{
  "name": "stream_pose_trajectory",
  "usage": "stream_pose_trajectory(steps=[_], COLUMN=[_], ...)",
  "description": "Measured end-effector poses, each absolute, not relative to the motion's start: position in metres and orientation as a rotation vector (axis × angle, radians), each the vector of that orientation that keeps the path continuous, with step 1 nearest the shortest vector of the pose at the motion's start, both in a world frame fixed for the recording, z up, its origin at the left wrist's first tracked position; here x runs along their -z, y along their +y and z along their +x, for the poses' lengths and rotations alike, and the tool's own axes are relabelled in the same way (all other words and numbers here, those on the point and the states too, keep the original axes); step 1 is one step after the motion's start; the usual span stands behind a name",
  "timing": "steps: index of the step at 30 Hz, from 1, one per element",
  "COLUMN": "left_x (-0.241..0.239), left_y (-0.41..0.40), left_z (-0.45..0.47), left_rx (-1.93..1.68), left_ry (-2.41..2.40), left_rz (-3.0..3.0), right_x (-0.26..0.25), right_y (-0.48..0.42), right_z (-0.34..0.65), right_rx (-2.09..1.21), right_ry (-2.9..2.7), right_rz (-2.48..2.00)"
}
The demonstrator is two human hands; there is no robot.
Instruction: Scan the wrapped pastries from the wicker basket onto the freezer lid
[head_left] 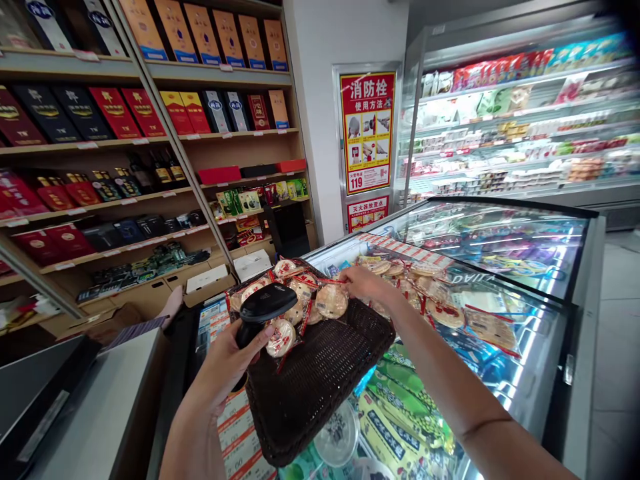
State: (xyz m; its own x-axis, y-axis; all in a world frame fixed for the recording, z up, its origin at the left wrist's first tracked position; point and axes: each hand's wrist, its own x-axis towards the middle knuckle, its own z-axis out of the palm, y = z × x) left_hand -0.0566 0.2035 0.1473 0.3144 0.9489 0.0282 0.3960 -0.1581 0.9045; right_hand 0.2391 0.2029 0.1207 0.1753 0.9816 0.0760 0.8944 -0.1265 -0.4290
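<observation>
My left hand is wrapped round the handle of a black barcode scanner, whose head hangs over the packets. Beneath it, a dark brown woven basket sits tilted on the freezer's glass top, with wrapped round flat cakes gathered at its far side. At the basket's far right, my right hand pinches the edge of one clear packet with a round cake inside. More wrapped cakes lie spread on the glass to the right of that hand.
A glass-topped chest freezer with colourful ice-cream packs runs to the right. Shelves of boxed bottles line the left wall. A grey counter stands at lower left, and a lit chiller is behind. Someone's limb shows beyond the counter.
</observation>
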Motion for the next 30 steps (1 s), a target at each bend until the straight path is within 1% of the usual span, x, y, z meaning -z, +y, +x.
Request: stream_pose_trajectory(steps=[8, 21, 27, 30], left_x=[-0.145, -0.141, -0.141, -0.139], left_y=[0.196, 0.195, 0.197, 0.201], left_z=[-0.038, -0.021, -0.022, -0.028], left_rx=[-0.784, -0.796, -0.771, -0.775], left_ry=[1.205, 1.175, 1.199, 1.231], left_rz=[1.756, 1.731, 1.767, 1.772], right_x=[-0.138, -0.146, -0.15, -0.148], right_y=[0.187, 0.182, 0.181, 0.181], right_z=[0.275, 0.273, 0.274, 0.294], right_rx=[-0.289, -0.267, -0.245, -0.174], right_ry=[-1.466, -1.462, -1.454, -1.342], right_rz=[-2.039, -2.019, -2.086, -2.221])
